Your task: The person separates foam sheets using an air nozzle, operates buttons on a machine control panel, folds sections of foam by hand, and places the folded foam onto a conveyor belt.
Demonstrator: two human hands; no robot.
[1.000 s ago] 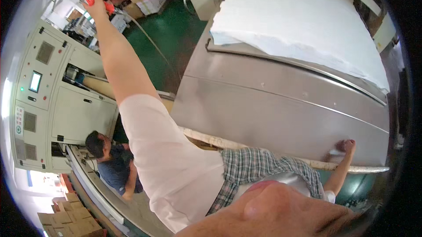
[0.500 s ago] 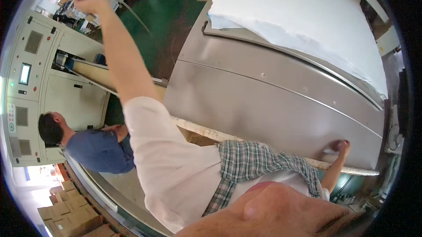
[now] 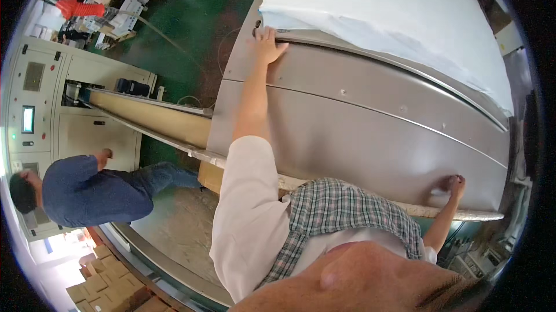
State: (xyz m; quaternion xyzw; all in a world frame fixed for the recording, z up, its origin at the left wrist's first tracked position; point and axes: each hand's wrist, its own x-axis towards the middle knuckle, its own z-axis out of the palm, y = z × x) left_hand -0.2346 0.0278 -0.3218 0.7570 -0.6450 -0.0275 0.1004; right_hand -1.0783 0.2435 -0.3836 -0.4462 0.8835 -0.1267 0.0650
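My left hand (image 3: pixel 268 47) reaches forward with fingers apart, over the far left part of the grey metal panel (image 3: pixel 313 118). Its fingertips are by the panel's far edge, next to the corner of a large white cloth (image 3: pixel 382 11). My right hand (image 3: pixel 457 184) is closed at the panel's near right side. Whether anything is inside that hand cannot be made out. At the upper left, apart from both hands, is a red ribbed handle (image 3: pixel 81 8) with a thin cable running from it.
A person in dark blue (image 3: pixel 95 190) stands at the left before a pale control cabinet (image 3: pixel 87 132). A long beige beam (image 3: pixel 150 118) runs from the cabinet to the panel. Cardboard boxes (image 3: pixel 107 280) are stacked at the lower left. Green floor (image 3: pixel 168 34) shows beyond the beam.
My left hand has let go of the red handle and moved right to the panel's far edge. The person in blue has shifted left. My right hand has stayed nearly in place.
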